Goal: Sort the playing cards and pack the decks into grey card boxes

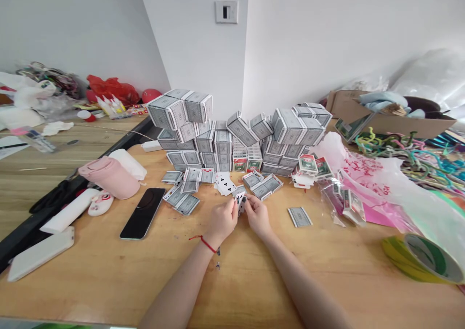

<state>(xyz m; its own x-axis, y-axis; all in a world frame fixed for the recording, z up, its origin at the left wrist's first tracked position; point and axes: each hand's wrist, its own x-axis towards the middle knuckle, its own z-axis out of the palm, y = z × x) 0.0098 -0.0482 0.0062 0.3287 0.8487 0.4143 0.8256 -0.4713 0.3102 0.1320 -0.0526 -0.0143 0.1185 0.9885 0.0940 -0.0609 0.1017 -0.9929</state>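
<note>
Fingers pinched narrowly on playing cards [240, 204], held between our left hand [221, 221] and right hand [257, 216] above a wooden table [109, 290]. We logged loose face-up cards [225, 184] at 12 o'clock, a smartphone [142, 213] at 10 o'clock, and a grey-backed card [300, 217] at 3 o'clock.

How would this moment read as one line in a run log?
left hand, right hand | holding: playing cards | nearby: smartphone

A white face with black pips is shown by the playing card [240, 203] between the left hand [221, 221] and right hand [257, 216]; a red cord [203, 244] is tied around the left wrist, and grey-patterned backs are shown by the card packs [180, 200] ahead.
</note>
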